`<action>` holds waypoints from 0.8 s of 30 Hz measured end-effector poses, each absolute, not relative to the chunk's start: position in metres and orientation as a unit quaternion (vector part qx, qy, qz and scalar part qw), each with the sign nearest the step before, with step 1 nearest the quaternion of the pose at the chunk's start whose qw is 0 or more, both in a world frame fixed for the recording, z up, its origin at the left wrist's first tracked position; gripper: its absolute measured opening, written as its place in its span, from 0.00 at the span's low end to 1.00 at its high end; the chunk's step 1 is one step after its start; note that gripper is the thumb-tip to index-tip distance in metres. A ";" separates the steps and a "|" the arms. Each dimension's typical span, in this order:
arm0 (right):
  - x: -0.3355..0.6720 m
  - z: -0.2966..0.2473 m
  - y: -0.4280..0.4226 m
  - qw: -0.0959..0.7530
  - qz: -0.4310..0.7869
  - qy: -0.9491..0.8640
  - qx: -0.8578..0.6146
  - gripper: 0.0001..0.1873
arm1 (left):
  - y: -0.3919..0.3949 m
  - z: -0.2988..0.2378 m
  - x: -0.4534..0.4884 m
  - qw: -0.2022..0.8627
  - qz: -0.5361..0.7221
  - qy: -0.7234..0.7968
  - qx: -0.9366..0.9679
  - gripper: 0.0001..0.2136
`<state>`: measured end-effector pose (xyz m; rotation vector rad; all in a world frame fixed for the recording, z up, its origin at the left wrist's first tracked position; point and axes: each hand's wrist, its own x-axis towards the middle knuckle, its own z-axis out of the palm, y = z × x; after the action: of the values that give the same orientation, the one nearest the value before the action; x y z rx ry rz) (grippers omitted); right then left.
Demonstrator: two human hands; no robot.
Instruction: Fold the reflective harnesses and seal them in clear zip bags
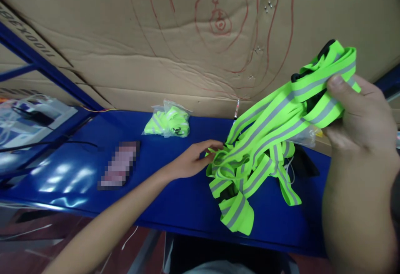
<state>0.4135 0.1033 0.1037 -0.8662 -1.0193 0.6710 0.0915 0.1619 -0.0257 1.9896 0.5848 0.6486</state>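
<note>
My right hand (pixel 365 115) is raised at the right, its thumb pressed over folded loops of neon-green reflective straps (pixel 275 115) with grey stripes and black buckles (pixel 326 49). From there the straps slope down to a tangled pile on the blue table. My left hand (pixel 192 157) reaches in from the lower left and grips the straps at the left side of that pile. Its fingertips are partly hidden among the loops. One strap end (pixel 239 215) hangs near the table's front edge.
Clear plastic bags (pixel 168 120) of green straps lie at the back of the blue table (pixel 175 199). A blurred-out flat object (pixel 120 165) is to the left, near a black cable (pixel 62 143). White items (pixel 46 113) sit at far left. Marked cardboard (pixel 175 45) stands behind.
</note>
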 end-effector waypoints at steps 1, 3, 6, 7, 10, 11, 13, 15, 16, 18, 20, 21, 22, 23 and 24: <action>0.414 0.104 0.104 0.731 0.312 -0.466 -0.388 0.18 | 0.160 -0.026 0.097 0.503 0.267 0.228 0.790 0.17; 0.415 0.105 0.105 0.732 0.332 -0.468 -0.367 0.18 | 0.161 -0.031 0.110 0.549 0.303 0.246 0.739 0.19; 0.417 0.106 0.106 0.735 0.348 -0.469 -0.346 0.15 | 0.172 -0.038 0.130 0.531 0.341 0.335 0.699 0.27; 0.418 0.106 0.106 0.733 0.344 -0.471 -0.350 0.14 | 0.176 -0.040 0.135 0.531 0.321 0.354 0.700 0.29; 0.420 0.106 0.105 0.728 0.323 -0.475 -0.374 0.11 | 0.184 -0.037 0.146 0.527 0.250 0.356 0.730 0.27; 0.422 0.107 0.105 0.727 0.319 -0.475 -0.379 0.11 | 0.185 -0.035 0.147 0.504 0.244 0.351 0.750 0.26; 0.428 0.107 0.105 0.725 0.317 -0.476 -0.383 0.11 | 0.187 -0.029 0.147 0.443 0.248 0.345 0.789 0.20; 0.438 0.108 0.107 0.726 0.313 -0.478 -0.384 0.12 | 0.190 -0.023 0.143 0.418 0.258 0.342 0.801 0.11; 0.443 0.108 0.108 0.728 0.308 -0.477 -0.384 0.13 | 0.192 -0.021 0.140 0.430 0.271 0.338 0.792 0.08; 0.453 0.108 0.111 0.738 0.291 -0.475 -0.381 0.14 | 0.194 -0.019 0.132 0.476 0.327 0.328 0.748 0.07; 0.459 0.107 0.115 0.746 0.278 -0.476 -0.375 0.16 | 0.194 -0.016 0.124 0.534 0.392 0.312 0.681 0.11; 0.460 0.106 0.116 0.747 0.276 -0.477 -0.373 0.16 | 0.193 -0.015 0.120 0.569 0.421 0.306 0.637 0.13; 0.459 0.105 0.117 0.746 0.273 -0.477 -0.375 0.16 | 0.193 -0.014 0.117 0.607 0.444 0.303 0.586 0.14; 0.458 0.104 0.118 0.744 0.270 -0.476 -0.383 0.15 | 0.192 -0.012 0.113 0.645 0.459 0.303 0.531 0.15; 0.455 0.102 0.118 0.741 0.266 -0.473 -0.395 0.14 | 0.191 -0.011 0.110 0.677 0.466 0.303 0.482 0.16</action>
<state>0.4554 0.1183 0.1025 -0.8668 -1.0379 0.5839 0.1104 0.1907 -0.0112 1.0829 0.6813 1.0465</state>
